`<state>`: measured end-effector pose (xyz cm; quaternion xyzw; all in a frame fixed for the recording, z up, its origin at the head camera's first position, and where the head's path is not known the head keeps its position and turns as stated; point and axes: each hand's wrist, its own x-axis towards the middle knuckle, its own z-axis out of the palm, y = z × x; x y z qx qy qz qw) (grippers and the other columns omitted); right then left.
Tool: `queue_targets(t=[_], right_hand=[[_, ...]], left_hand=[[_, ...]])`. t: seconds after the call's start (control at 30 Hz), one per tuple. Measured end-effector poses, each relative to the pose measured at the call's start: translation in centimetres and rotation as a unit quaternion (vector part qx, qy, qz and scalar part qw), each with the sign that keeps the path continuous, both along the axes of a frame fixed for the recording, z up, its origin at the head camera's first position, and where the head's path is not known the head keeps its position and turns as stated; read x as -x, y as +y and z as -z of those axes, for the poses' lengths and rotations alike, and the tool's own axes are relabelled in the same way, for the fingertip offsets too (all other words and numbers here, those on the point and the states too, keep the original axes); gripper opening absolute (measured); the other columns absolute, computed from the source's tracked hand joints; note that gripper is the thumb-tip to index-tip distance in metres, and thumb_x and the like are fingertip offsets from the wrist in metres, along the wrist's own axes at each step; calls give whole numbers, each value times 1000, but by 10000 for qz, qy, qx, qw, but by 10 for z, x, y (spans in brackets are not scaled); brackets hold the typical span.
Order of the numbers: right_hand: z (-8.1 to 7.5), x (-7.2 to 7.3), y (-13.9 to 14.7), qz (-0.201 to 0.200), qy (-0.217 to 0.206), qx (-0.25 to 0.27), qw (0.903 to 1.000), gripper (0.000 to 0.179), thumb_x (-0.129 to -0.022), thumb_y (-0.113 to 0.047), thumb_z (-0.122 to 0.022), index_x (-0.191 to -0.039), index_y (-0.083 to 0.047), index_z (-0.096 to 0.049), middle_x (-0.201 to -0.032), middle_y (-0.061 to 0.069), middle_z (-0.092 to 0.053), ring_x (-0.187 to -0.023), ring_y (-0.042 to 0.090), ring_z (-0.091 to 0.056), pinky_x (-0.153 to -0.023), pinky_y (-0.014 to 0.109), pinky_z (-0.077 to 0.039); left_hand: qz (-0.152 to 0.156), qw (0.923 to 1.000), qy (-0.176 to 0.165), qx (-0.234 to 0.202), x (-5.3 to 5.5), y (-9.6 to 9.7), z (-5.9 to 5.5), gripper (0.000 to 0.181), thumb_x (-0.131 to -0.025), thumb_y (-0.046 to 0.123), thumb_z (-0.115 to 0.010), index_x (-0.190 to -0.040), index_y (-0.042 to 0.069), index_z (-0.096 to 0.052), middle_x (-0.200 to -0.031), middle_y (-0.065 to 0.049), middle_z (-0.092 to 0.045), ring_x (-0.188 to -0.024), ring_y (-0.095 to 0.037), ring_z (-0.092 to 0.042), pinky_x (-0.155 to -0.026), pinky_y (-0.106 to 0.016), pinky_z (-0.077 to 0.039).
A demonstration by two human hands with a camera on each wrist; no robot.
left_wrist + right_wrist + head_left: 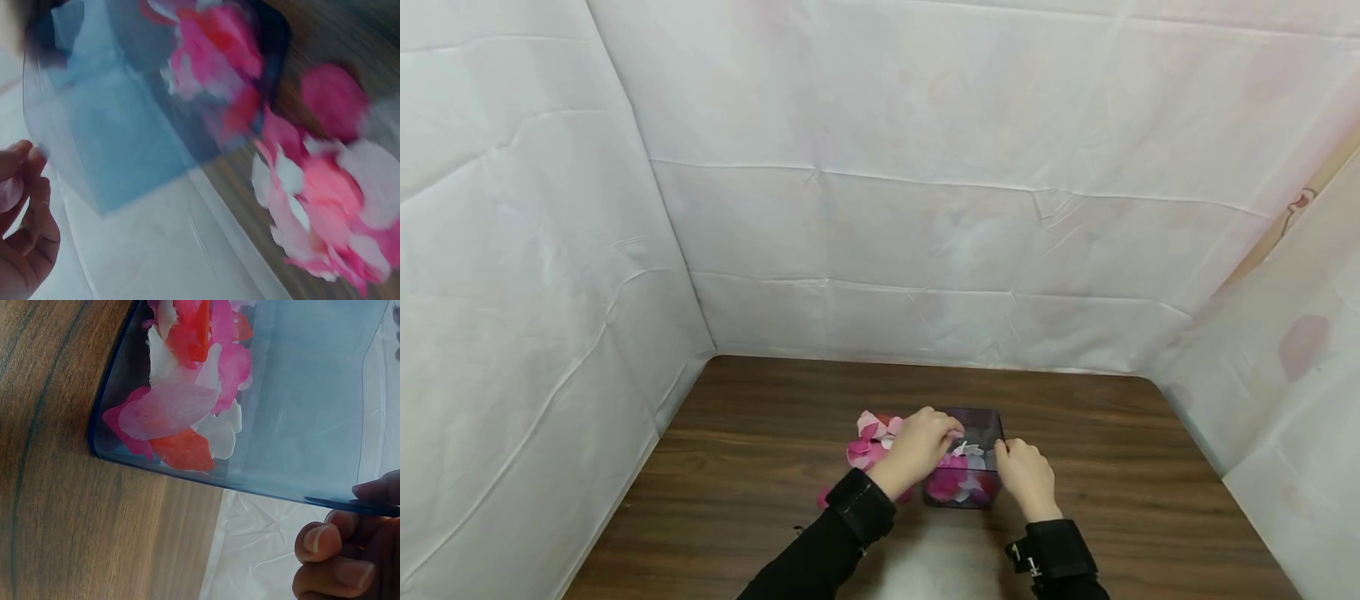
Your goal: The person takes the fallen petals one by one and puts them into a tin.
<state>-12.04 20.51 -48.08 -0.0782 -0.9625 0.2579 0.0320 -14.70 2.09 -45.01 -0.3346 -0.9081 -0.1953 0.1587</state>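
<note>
A clear, dark-tinted plastic box stands on the table with pink, red and white petals in its bottom. My right hand grips the box's right rim, thumb on one side and fingers on the other. My left hand is at the box's left rim, pinching a pale pink petal between thumb and fingers. Beside the box on the left lies a loose pile of pink and white petals, partly hidden by the left hand and wrist in the head view.
The brown wood-grain table reaches back to white cloth walls on the left, back and right. Black bands wrap both wrists over dark sleeves. A few petals lie near the left forearm.
</note>
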Motion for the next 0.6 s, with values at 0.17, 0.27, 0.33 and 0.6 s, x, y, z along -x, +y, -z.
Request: queue_targets(t=[0.17, 0.27, 0.33, 0.6], right_hand=[[2, 0, -1, 35, -115, 74, 9999, 41, -95, -25, -38, -63, -6, -54, -68, 12, -59, -60, 23, -54, -49, 34, -35], [2, 0, -1, 41, -157, 136, 9998, 43, -96, -26, -36, -58, -9, -47, -60, 6, -50, -55, 19, -47, -48, 30, -31], [2, 1, -1, 50, -151, 151, 9998, 43, -96, -26, -36, -57, -10, -44, -59, 4, -47, -54, 18, -45, -47, 30, -30], [1, 1, 0, 21, -36, 37, 10000, 42, -95, -25, -38, -61, -5, -53, -66, 11, -59, -58, 23, -54, -47, 33, -35]], left_hand=[[102, 9960, 384, 804, -3, 18, 5, 10, -86, 18, -67, -93, 21, -74, -85, 10, -72, -73, -5, -65, -63, -17, -49], [44, 9942, 423, 992, -4, 22, 7, 16, -82, 16, -70, -98, 21, -73, -86, 9, -73, -71, -6, -65, -57, -17, -48], [6, 9945, 325, 992, -5, 23, 6, 23, -81, 16, -71, -104, 21, -72, -91, 8, -73, -74, -7, -66, -58, -17, -48], [5, 9998, 2, 196, -9, 14, 4, 25, -83, 15, -70, -108, 19, -69, -98, 4, -71, -83, -10, -65, -68, -19, -50]])
